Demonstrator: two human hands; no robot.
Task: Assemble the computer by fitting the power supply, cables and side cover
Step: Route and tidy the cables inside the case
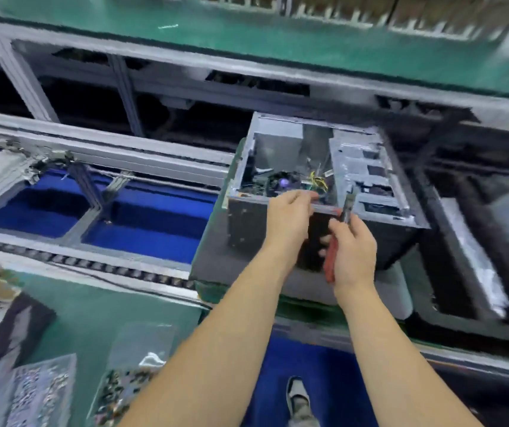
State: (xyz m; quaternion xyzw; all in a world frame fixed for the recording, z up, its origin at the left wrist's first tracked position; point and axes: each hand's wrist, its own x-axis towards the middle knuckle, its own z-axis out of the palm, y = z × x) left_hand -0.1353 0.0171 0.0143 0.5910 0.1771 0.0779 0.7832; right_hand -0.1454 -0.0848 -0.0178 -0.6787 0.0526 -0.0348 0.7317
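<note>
An open computer case (367, 167) lies on its side on a pallet of the conveyor, its inside facing up. Inside it I see a black fan (281, 181) and yellow cables (319, 181). A grey box, apparently the power supply (277, 143), sits at the far left corner of the case. My left hand (288, 217) grips the case's near rim. My right hand (353, 248) grips a red-handled tool (328, 266), its dark tip (348, 204) pointing up at the near rim. The view is blurred.
The conveyor frame (99, 149) runs leftwards over blue floor. A green bench (92, 315) at lower left holds bags of small parts (117, 392) and a plastic sheet. Another dark case (475, 260) stands to the right. My shoe (297, 392) shows below.
</note>
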